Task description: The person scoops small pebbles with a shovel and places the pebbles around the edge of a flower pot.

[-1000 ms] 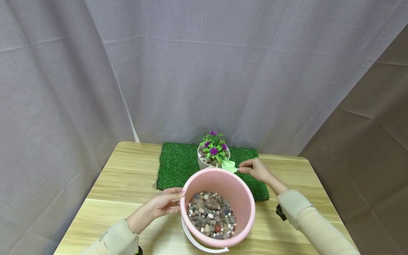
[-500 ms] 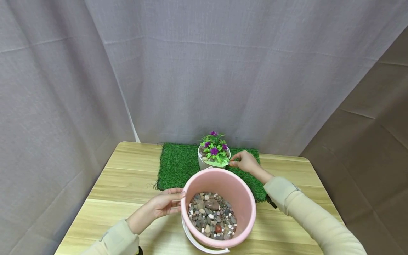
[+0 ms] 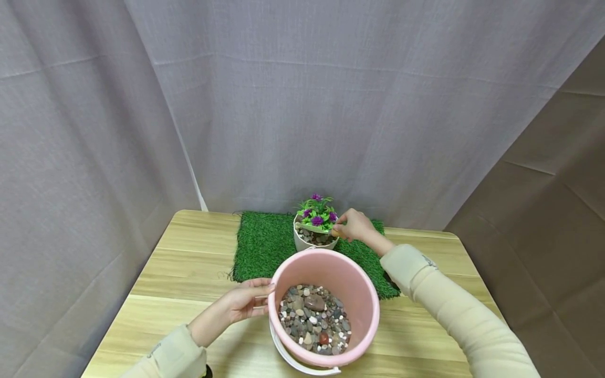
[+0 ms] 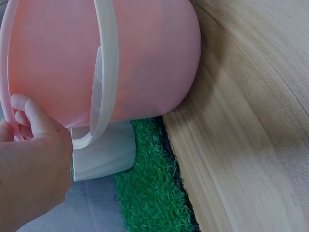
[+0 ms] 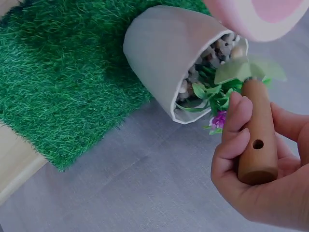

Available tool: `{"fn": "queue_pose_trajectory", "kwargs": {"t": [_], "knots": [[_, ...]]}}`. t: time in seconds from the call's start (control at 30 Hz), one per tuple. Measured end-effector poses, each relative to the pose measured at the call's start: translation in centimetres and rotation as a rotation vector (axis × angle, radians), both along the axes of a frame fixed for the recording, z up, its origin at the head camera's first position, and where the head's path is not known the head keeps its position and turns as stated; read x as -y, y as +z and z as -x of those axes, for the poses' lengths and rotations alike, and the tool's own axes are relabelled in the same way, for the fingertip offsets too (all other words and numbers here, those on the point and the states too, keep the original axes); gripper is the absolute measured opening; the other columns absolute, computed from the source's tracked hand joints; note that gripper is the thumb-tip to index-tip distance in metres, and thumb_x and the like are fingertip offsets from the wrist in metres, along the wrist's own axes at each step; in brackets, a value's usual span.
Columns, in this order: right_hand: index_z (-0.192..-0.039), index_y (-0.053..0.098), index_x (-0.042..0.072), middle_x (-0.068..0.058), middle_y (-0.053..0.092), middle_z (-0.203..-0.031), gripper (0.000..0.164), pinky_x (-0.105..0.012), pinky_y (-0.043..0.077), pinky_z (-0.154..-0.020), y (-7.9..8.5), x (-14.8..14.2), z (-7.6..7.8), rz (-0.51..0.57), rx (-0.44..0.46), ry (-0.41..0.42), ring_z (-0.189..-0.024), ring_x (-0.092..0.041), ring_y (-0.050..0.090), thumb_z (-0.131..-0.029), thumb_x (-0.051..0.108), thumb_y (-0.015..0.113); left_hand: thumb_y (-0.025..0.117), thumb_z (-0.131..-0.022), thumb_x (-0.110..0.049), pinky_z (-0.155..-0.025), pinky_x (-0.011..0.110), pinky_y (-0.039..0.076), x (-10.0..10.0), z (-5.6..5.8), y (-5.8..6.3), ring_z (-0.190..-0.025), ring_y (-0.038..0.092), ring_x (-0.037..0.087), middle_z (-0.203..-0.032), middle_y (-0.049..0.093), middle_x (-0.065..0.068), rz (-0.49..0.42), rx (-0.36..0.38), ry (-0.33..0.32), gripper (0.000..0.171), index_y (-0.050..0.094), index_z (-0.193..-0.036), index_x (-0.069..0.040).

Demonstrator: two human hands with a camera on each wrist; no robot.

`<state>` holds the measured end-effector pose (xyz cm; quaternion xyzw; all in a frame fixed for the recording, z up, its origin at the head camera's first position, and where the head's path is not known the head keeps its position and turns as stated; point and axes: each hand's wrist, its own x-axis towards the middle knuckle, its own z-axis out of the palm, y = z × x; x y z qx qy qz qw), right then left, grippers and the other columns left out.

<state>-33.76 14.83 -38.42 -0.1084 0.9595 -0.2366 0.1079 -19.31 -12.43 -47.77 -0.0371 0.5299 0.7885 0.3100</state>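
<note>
My left hand (image 3: 246,303) grips the left rim of a pink bucket (image 3: 323,266), thumb on the rim, as the left wrist view also shows. Pebbles (image 3: 307,325) of mixed colours lie at the bucket's bottom. My right hand (image 3: 357,227) holds a small trowel by its wooden handle (image 5: 259,130). The trowel's pale green blade (image 3: 313,228) is tilted over the white flowerpot (image 3: 306,244), in front of the plant with purple flowers (image 3: 317,221). Stones (image 3: 316,238) lie in the pot below the blade. In the right wrist view the blade is blurred.
Under the pot lies a green artificial-grass mat (image 3: 262,247) on a wooden table (image 3: 189,262). The bucket's white handle (image 3: 302,369) hangs down at its near side. Grey curtain (image 3: 302,105) stands behind the table, with a brown cloth (image 3: 543,220) on the right.
My right hand has moved left and away from me, bringing the trowel from the pot's right edge to over the pot. The blade has turned edge-on. My left hand and the bucket stay put.
</note>
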Motion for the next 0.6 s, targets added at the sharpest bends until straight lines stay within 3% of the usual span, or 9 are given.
{"fn": "queue_pose_trajectory", "kwargs": {"t": [0.23, 0.4, 0.6], "knots": [[-0.11, 0.065, -0.007, -0.021, 0.071, -0.085, 0.028, -0.023, 0.054, -0.049, 0.6, -0.6, 0.2, 0.084, 0.056, 0.063, -0.048, -0.011, 0.059, -0.093, 0.014, 0.059, 0.062, -0.091, -0.016, -0.076, 0.02, 0.06, -0.1, 0.2, 0.0, -0.08, 0.064, 0.008, -0.087, 0.067, -0.002, 0.01, -0.007, 0.004, 0.031, 0.054, -0.118, -0.002], [-0.109, 0.065, -0.009, -0.024, 0.069, -0.093, 0.027, -0.03, 0.06, -0.058, 0.9, -1.7, 0.0, 0.147, 0.068, 0.134, -0.055, -0.012, 0.061, -0.092, 0.012, 0.059, 0.062, -0.09, -0.015, -0.076, 0.02, 0.06, -0.2, 0.2, -0.1, -0.081, 0.065, 0.008, -0.089, 0.067, -0.001, 0.008, -0.002, 0.005, 0.032, 0.054, -0.118, -0.002], [-0.108, 0.065, -0.009, -0.018, 0.07, -0.084, 0.027, -0.031, 0.059, -0.06, 1.5, -3.3, -0.6, 0.184, 0.082, 0.214, -0.059, -0.017, 0.062, -0.092, 0.012, 0.059, 0.062, -0.091, -0.015, -0.076, 0.02, 0.06, -0.2, 0.2, 0.0, -0.079, 0.064, 0.008, -0.087, 0.067, -0.002, 0.01, -0.001, 0.007, 0.036, 0.052, -0.121, 0.0]]}}
